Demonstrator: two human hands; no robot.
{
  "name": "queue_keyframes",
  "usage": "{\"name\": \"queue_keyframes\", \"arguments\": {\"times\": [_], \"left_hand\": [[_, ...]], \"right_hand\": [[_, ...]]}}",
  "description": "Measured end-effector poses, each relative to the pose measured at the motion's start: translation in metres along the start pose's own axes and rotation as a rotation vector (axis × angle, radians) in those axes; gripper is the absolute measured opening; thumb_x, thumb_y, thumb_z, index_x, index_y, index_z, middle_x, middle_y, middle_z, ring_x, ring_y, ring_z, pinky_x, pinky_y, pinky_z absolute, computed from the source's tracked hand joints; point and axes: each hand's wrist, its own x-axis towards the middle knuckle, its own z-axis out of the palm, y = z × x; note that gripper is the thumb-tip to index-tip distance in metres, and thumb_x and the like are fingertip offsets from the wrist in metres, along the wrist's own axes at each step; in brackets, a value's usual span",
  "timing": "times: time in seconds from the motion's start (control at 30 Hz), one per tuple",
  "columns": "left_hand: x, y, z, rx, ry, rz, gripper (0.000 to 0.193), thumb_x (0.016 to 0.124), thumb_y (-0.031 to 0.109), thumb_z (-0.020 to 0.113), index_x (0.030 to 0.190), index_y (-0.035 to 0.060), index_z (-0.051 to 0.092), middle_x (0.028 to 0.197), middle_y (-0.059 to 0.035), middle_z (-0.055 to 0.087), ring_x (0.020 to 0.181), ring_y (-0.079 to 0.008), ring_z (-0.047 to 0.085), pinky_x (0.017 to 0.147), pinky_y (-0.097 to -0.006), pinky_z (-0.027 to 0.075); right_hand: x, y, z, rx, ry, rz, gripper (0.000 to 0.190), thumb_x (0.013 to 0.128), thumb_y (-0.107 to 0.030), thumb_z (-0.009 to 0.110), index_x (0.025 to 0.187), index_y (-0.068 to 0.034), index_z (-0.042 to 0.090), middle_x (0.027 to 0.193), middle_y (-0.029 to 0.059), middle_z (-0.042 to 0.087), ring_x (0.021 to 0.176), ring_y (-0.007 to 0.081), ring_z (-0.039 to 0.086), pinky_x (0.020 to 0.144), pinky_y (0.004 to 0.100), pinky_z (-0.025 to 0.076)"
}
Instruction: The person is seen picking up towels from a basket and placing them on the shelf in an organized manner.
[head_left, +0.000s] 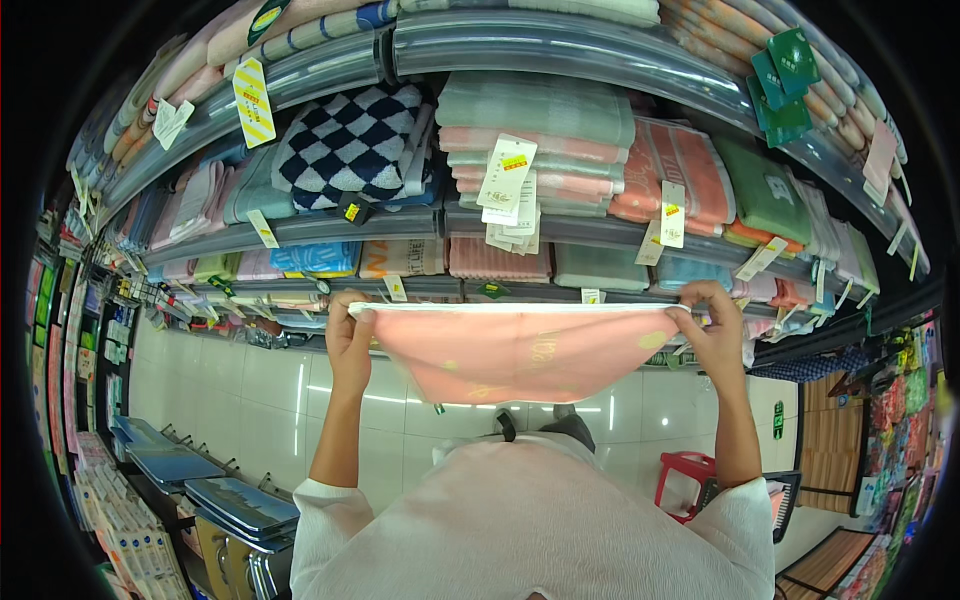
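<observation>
A pink towel (495, 349) with yellow printed lettering and dots hangs stretched between my two hands. My left hand (350, 334) pinches its upper left corner, thumb towards me. The upper right corner is gripped by my right hand (709, 324), its thumb likewise on the near side. A white hem runs taut along the top edge, while the cloth below sags towards my body. Just beyond the towel are shelves of folded towels, among them a coral towel (675, 172) and a stack of green and pink towels (534, 120). The far face of the held towel is hidden.
Clear-fronted shelf edges (525, 41) curve across the top, with paper tags (506, 176) hanging down. A checkered towel (352, 146) lies at the left. Behind my right arm stands a red plastic stool (684, 469). Racked boards (240, 502) are at lower left, above the tiled floor (255, 390).
</observation>
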Motion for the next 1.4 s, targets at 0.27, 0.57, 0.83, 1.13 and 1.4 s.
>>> {"name": "queue_keyframes", "arguments": {"times": [0.27, 0.57, 0.83, 1.13, 1.4], "left_hand": [[-0.002, -0.003, -0.021, 0.33, -0.221, 0.033, 0.012, 0.085, 0.002, 0.058, 0.096, 0.0002, 0.055, 0.084, -0.0017, 0.056, 0.076, -0.0079, 0.05, 0.068, -0.0216, 0.041], [-0.01, -0.031, -0.005, 0.363, -0.165, -0.137, 0.011, 0.089, 0.009, 0.053, 0.097, 0.0008, 0.053, 0.076, 0.0001, 0.056, 0.067, -0.0038, 0.05, 0.057, -0.0177, 0.039], [-0.012, -0.087, 0.011, 0.37, -0.087, -0.191, 0.015, 0.093, 0.013, 0.051, 0.092, -0.0013, 0.055, 0.074, 0.0008, 0.059, 0.071, -0.0023, 0.05, 0.061, -0.0173, 0.039], [-0.041, -0.086, 0.079, 0.268, 0.113, -0.223, 0.014, 0.088, 0.012, 0.06, 0.088, -0.0021, 0.061, 0.075, -0.0006, 0.061, 0.068, -0.0023, 0.052, 0.058, -0.0169, 0.041], [-0.052, -0.064, 0.141, 0.21, -0.114, -0.221, 0.019, 0.087, 0.009, 0.06, 0.101, -0.0024, 0.062, 0.079, -0.0028, 0.066, 0.073, -0.0039, 0.056, 0.063, -0.0205, 0.046]], "right_hand": [[0.001, -0.006, -0.022, -0.446, -0.272, -0.417, 0.017, 0.072, -0.008, 0.069, 0.086, -0.001, 0.06, 0.074, 0.0094, 0.054, 0.071, 0.027, 0.052, 0.068, 0.0366, 0.042], [-0.011, -0.001, -0.008, -0.349, -0.404, -0.277, 0.014, 0.077, -0.008, 0.063, 0.09, -0.004, 0.061, 0.077, 0.0107, 0.057, 0.069, 0.0264, 0.055, 0.064, 0.0343, 0.045], [-0.005, 0.076, 0.039, 0.159, -0.661, 0.311, 0.015, 0.088, -0.005, 0.051, 0.096, 0.001, 0.062, 0.086, 0.0045, 0.062, 0.071, 0.0094, 0.058, 0.061, 0.025, 0.048], [-0.016, 0.077, 0.074, 0.382, -0.907, 0.311, 0.02, 0.085, -0.006, 0.056, 0.103, 0.001, 0.064, 0.096, 0.0054, 0.066, 0.081, 0.0107, 0.06, 0.073, 0.0261, 0.049], [-0.013, 0.034, 0.144, 0.096, -0.564, -0.085, 0.018, 0.077, -0.012, 0.064, 0.094, -0.006, 0.067, 0.088, 0.0069, 0.065, 0.08, 0.0219, 0.06, 0.073, 0.0311, 0.047]]}}
